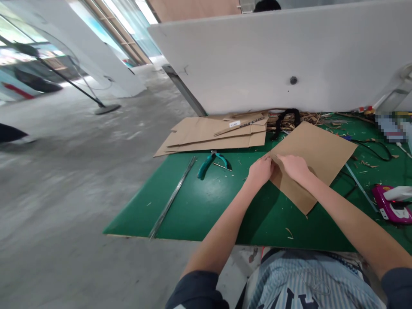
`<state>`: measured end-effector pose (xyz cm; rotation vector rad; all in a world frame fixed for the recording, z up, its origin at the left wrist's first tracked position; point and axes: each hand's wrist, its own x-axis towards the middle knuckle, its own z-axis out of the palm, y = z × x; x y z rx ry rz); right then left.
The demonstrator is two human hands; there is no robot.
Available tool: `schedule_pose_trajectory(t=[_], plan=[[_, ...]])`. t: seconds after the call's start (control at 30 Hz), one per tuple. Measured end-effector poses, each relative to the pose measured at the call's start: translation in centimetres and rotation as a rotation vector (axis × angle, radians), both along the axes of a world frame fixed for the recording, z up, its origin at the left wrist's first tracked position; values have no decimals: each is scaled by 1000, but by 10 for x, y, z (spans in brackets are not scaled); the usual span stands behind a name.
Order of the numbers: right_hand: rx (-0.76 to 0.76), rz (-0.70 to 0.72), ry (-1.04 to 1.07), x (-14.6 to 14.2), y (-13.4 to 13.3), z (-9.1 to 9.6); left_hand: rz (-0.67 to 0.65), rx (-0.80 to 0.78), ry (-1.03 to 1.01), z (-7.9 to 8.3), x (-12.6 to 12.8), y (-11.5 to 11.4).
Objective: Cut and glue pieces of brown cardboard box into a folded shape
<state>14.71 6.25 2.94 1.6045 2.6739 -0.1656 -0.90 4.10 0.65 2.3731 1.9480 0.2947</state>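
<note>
Now I've left hand (261, 170) and right hand (293, 166) pinching the cardboard sheet (320, 159) at its left corner, bulk rightward, askew to the green tabletop's (199, 210) front edge.

A bundle of thin wires (173, 197) runs alongside the left edge of the green desk (222, 210), reaching the front edge. Teal-handled pliers (206, 166) lie farther in. Dried twigs (309, 118) and a black loop (292, 111) lie near the back edge, where a white panel (244, 60) rises. A magenta device (389, 199) sits well right.
</note>
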Motion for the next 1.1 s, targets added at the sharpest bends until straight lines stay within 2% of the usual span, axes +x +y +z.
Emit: schedule_pose_trajectory(t=[0.17,0.77,1.1], plan=[[-7,-20,6,2,7,-5,16,-11,11,1,1,0],[-11,-21,-26,7,2,-7,1,-43,36,5,4,-2],[-42,-17,-22,2,7,8,26,-35,22,2,0,0]])
